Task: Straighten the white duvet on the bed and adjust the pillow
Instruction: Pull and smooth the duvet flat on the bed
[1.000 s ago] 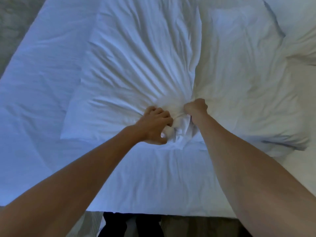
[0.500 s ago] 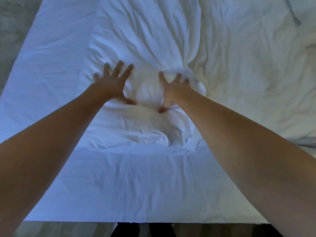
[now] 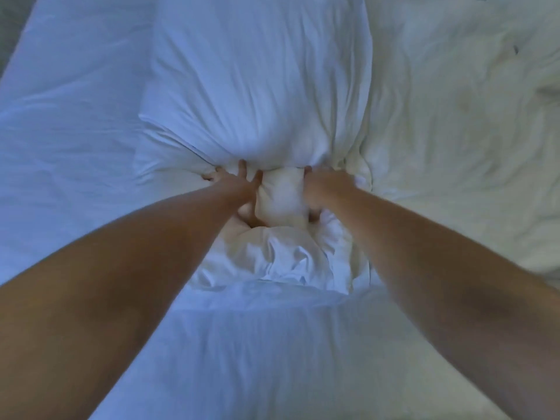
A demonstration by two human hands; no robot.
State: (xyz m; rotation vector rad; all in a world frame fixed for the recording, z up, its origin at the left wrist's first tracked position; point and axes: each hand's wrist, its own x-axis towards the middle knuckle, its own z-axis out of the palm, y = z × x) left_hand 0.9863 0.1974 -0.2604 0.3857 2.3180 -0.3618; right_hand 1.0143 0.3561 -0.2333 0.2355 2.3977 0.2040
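A puffy white pillow (image 3: pixel 257 86) lies in the middle of the bed, its near end crumpled into folds. My left hand (image 3: pixel 239 189) and my right hand (image 3: pixel 325 189) squeeze a bulge of the pillow's near end between them. The left hand's fingers spread forward against the fabric while its thumb wraps under the bulge. Folds of fabric hide my right fingers, and its thumb hooks under the bulge. The creased white duvet (image 3: pixel 454 131) lies to the right, touching the pillow's right side.
A white fitted sheet (image 3: pixel 69 131) covers the mattress to the left and near me. A strip of grey floor (image 3: pixel 12 25) shows past the bed's left edge at the top left corner.
A second ago both hands gripped the bunched near edge. They then let go and reached forward with spread fingers. Now they clamp a bulge of the pillow, which looks puffed up.
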